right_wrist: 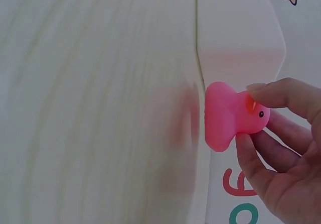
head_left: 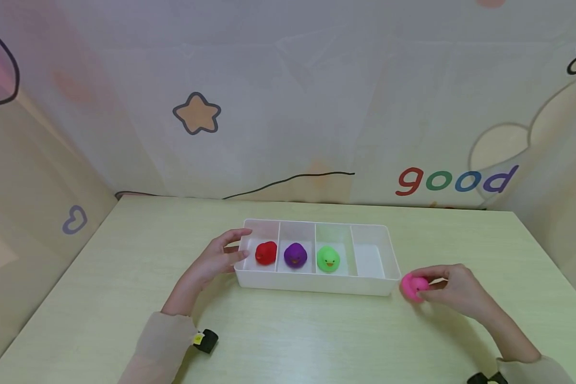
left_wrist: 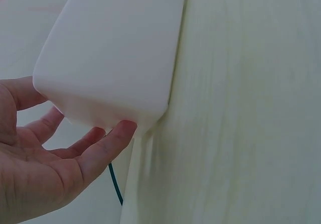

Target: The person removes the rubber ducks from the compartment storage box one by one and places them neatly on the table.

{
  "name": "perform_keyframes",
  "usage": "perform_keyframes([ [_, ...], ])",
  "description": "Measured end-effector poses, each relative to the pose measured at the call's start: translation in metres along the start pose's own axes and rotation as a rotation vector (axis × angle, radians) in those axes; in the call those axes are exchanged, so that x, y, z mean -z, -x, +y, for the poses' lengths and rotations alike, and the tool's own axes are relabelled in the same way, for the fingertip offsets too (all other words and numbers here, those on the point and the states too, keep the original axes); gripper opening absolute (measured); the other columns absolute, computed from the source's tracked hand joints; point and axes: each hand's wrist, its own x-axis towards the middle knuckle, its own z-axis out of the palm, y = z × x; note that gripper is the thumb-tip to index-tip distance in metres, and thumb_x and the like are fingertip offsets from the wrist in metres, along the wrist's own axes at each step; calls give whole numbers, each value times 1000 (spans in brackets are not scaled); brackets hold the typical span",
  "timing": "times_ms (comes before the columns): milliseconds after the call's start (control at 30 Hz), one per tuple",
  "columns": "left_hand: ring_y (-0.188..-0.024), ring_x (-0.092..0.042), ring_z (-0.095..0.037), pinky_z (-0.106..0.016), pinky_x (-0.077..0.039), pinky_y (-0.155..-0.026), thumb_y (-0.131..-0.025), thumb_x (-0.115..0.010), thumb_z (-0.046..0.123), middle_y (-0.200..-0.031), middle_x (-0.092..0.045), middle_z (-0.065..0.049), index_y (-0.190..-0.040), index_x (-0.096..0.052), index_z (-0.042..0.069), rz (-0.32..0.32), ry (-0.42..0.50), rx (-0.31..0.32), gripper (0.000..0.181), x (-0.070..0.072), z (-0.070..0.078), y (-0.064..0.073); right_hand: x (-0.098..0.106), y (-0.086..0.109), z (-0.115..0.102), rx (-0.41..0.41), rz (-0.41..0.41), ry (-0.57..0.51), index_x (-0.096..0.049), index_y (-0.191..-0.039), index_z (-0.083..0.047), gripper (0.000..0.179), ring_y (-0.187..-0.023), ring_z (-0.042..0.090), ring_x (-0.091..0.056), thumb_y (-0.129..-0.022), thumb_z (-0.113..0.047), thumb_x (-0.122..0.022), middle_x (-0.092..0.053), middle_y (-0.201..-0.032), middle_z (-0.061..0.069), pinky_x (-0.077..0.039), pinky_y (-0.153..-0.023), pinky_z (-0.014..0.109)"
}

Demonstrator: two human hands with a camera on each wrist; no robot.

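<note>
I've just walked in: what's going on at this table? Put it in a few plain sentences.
A person's right hand holds a pink toy duck outside a white tray, near its right end. Their left hand touches the tray's left end. Inside, a red toy, a purple toy and a green toy sit in separate sections.

The tray (head_left: 317, 284) appears of smooth, low-gloss plastic, the pink duck (right_wrist: 220, 116), red toy (head_left: 266, 253), purple duck (head_left: 295, 255) and green duck (head_left: 328, 259) of smooth, rubbery plastic — satin in finish — the table (head_left: 293, 341) smooth and wood-grained, and the backdrop (head_left: 288, 106) creased, matt cloth.
</note>
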Motion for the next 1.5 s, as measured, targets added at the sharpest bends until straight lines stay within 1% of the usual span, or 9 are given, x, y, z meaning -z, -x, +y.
perform_keyframes([
  [167, -125, -36, -39, -48, -47, -87, -89, -54, 8, -141, -30, -16, -135, -41, 14, -4, 1, -6, 49, 0, 0, 0, -1, 0, 2, -13, -21, -5, -66, -104, 4, 34, -78, 18, -63, -72, -6, -73, -64, -102, 18, -53, -61, 22],
  [233, -124, -36, -39, -48, -47, -87, -89, -54, 8, -141, -30, -16, -135, -41, 15, -1, 0, -5, 49, 0, 1, 0, -1, -1, 2, -3, -24, -2, -66, -103, 4, 34, -78, 18, -63, -72, -6, -73, -64, -102, 18, -53, -61, 22],
  [600, -124, -36, -39, -47, -47, -87, -89, -54, 8, -141, -28, -16, -135, -41, 15, -4, 6, -1, 49, 0, 1, 0, -2, -2, 6, -5, -24, 12, -67, -103, 2, 35, -78, 18, -63, -71, -9, -75, -64, -100, 17, -53, -62, 22],
  [867, -124, -35, -38, -47, -47, -87, -89, -54, 8, -142, -28, -16, -135, -41, 15, -8, 11, -3, 49, 0, 1, -1, -3, -1, 4, -36, -32, 14, -66, -105, 3, 39, -80, 21, -63, -71, -12, -77, -63, -101, 18, -53, -62, 22],
  [1033, -124, -37, -39, -46, -48, -86, -89, -55, 7, -141, -30, -16, -135, -41, 14, -15, 30, -20, 49, 1, 0, 0, -3, -1, 4, -30, -23, 18, -66, -105, 2, 39, -81, 22, -63, -71, -14, -77, -63, -102, 18, -53, -63, 22],
  [1133, -123, -38, -39, -46, -49, -84, -88, -55, 6, -140, -31, -16, -135, -41, 13, -19, 37, -29, 49, 1, -1, 0, -3, -1, 3, -8, -4, 22, -65, -107, 2, 40, -85, 25, -63, -72, -15, -76, -62, -104, 19, -54, -65, 24],
  [1333, -123, -38, -39, -46, -49, -85, -89, -55, 6, -139, -32, -16, -135, -41, 13, -17, 31, -30, 49, 0, -2, -1, 1, 2, -3, 118, 82, 78, -63, -108, 6, 40, -94, 34, -60, -72, -9, -75, -63, -107, 21, -53, -74, 34],
  [1367, -123, -38, -39, -46, -48, -85, -89, -55, 6, -139, -32, -16, -135, -41, 13, -16, 30, -30, 49, 0, -2, 0, 2, 3, -5, 132, 95, 82, -62, -108, 6, 41, -94, 32, -61, -72, -8, -76, -62, -108, 21, -53, -75, 34],
  [1500, -123, -38, -39, -46, -48, -85, -88, -56, 7, -139, -32, -16, -135, -41, 13, -12, 26, -27, 49, 0, -2, 0, 5, 3, -10, 169, 125, 58, -61, -111, 5, 45, -96, 6, -59, -71, -8, -76, -60, -112, 22, -53, -76, 30],
])
